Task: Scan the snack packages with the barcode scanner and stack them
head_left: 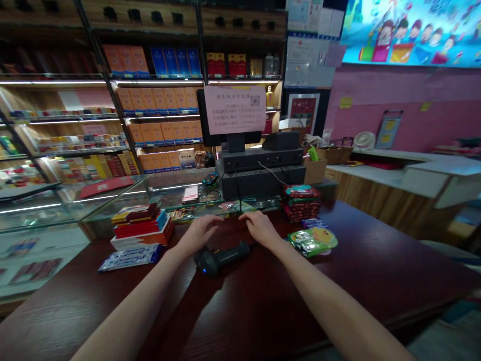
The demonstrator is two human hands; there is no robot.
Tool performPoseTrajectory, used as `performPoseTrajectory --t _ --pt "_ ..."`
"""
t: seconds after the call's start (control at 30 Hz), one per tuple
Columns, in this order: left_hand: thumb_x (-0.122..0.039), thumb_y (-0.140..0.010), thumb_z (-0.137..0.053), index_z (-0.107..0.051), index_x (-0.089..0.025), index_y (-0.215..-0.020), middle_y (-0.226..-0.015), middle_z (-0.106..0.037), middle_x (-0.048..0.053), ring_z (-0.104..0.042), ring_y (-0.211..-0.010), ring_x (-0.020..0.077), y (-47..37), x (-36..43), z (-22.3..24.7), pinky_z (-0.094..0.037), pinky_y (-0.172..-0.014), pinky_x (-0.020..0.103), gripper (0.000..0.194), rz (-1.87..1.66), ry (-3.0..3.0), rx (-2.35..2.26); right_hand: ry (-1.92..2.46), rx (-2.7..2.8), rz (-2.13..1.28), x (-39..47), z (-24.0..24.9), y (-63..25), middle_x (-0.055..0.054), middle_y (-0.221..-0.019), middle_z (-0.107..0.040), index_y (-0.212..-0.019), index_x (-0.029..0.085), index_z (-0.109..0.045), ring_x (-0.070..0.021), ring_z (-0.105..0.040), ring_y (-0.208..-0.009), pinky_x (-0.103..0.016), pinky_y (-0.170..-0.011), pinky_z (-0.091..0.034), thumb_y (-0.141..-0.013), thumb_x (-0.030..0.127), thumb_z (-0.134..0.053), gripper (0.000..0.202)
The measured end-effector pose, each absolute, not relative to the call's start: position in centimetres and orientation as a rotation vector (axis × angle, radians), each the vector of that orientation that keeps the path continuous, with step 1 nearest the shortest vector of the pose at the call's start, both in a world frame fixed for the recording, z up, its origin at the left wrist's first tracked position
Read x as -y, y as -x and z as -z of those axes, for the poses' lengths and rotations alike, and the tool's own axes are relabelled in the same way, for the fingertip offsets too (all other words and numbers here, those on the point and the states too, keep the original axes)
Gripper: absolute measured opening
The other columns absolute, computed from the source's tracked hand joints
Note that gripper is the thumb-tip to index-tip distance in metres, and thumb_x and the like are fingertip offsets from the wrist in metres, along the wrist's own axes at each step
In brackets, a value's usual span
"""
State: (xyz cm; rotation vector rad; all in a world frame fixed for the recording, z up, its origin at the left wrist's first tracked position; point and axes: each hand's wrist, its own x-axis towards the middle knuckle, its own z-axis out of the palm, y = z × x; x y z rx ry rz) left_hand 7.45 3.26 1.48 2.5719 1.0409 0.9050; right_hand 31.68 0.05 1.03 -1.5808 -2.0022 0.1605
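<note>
Scanner [221, 258] Had Near-Side Room

It lay on the surface [368, 260], inside the near edge. Beyond it, the left hand [201, 232] had thumb and fingers apart; the right hand [261, 229] had bent fingers, their gap I could not tell. Boxes [142, 229] stood near the left edge; a green packet [312, 241] lay well inside the right one.

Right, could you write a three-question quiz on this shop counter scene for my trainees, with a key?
1. What colour is the light on the barcode scanner?
2. True or false: the right hand is nearer the green-and-yellow packet than the left hand is.
3. What covers most of the monitor? A, a paper notice; B, a red box; C, a towel.

Key: 1, blue; 2, true; 3, A.
</note>
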Motion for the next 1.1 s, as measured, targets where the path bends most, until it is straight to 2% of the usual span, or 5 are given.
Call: performPoseTrajectory --t 0.17,0.4,0.63,0.93,1.1 --pt "-0.019 -0.087 -0.051 -0.067 -0.024 -0.113 -0.112 -0.073 0.003 -0.067 -0.106 0.0197 -11.2 -4.1 -1.3 -0.050 -0.098 0.034 0.031 -0.840 -2.603 -0.977 1.579 1.916 -0.128 -0.1 -1.0 -35.2 -0.002 -0.111 -0.074 -0.106 0.025 -0.071 -0.0194 -0.061 -0.108 -0.033 -0.099 -0.042 -0.090 0.009 -0.046 0.034" --pt "-0.017 -0.086 -0.053 -0.066 -0.025 -0.115 -0.112 -0.072 0.004 -0.066 -0.105 0.0224 -16.6 -4.9 -1.4 -0.050 -0.096 0.037 0.033 -0.775 -2.618 -0.911 1.550 1.762 -0.049 0.2 -1.4 -40.4 -0.003 -0.105 -0.074 -0.102 0.023 -0.072 -0.0203 -0.062 -0.102 -0.034 -0.095 -0.045 -0.088 0.009 -0.046 0.033" --pt "-0.024 -0.086 -0.059 -0.063 -0.023 -0.119 -0.116 -0.070 0.006 -0.065 -0.106 0.0232 -22.4 -5.6 -1.2 -0.049 -0.099 0.039 0.033 -0.806 -2.476 -0.832 1.562 1.526 0.014 0.9 -1.8 -45.5 -0.005 -0.097 -0.072 -0.100 0.022 -0.072 -0.0209 -0.064 -0.094 -0.034 -0.089 -0.047 -0.087 0.017 -0.044 0.032" --pt "-0.031 -0.085 -0.064 -0.056 -0.017 -0.127 -0.131 -0.061 0.015 -0.056 -0.124 0.0271 -29.0 -6.3 -0.2 -0.041 -0.110 0.044 0.045 -0.999 -2.301 -0.786 1.622 1.353 0.036 1.4 -0.9 -51.2 -0.004 -0.092 -0.075 -0.096 0.023 -0.073 -0.0212 -0.065 -0.082 -0.033 -0.080 -0.048 -0.084 0.024 -0.043 0.032" --pt "-0.039 -0.085 -0.066 -0.051 -0.016 -0.131 -0.136 -0.056 0.017 -0.057 -0.122 0.0274 -31.8 -7.2 1.4 -0.042 -0.108 0.046 0.053 -1.032 -1.992 -0.829 1.663 1.199 -0.007 0.9 0.3 -54.1 -0.005 -0.087 -0.075 -0.092 0.022 -0.073 -0.0222 -0.067 -0.077 -0.034 -0.074 -0.049 -0.081 0.027 -0.044 0.031"
